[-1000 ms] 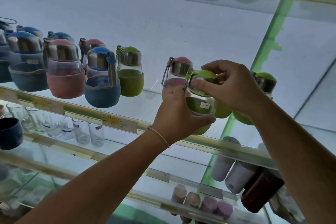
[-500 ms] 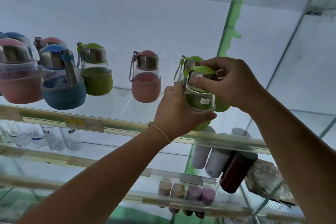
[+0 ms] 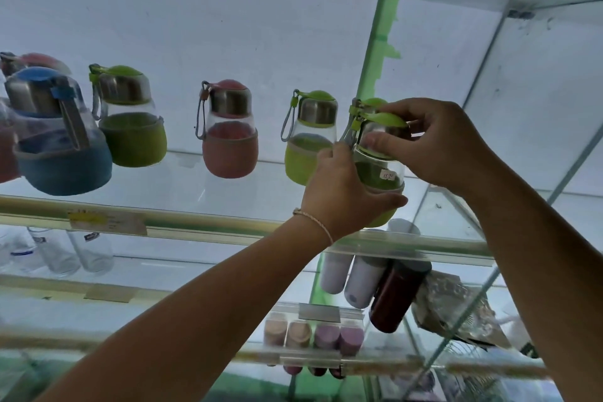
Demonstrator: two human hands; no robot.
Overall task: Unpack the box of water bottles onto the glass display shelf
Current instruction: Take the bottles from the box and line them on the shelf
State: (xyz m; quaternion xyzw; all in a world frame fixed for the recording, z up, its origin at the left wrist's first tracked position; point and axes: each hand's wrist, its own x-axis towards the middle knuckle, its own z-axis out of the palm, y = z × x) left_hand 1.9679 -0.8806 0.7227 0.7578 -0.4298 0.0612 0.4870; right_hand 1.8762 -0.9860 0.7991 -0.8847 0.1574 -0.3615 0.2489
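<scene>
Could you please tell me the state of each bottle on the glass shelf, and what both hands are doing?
Held green bottle: upright, lid on, gripped by both hands.
Left hand: grip closed round its base.
Right hand: grip closed on its lid.
Second green bottle: standing, capped.
Pink bottle: standing, capped.
Left green bottle: standing, capped.
Blue bottle: standing, capped.

Lime-green held bottle [image 3: 380, 173], pink-sleeved bottle [image 3: 230, 137], blue-sleeved bottle [image 3: 62, 153], dark red tumbler [image 3: 396, 297], white tumblers [image 3: 336, 274].
</scene>
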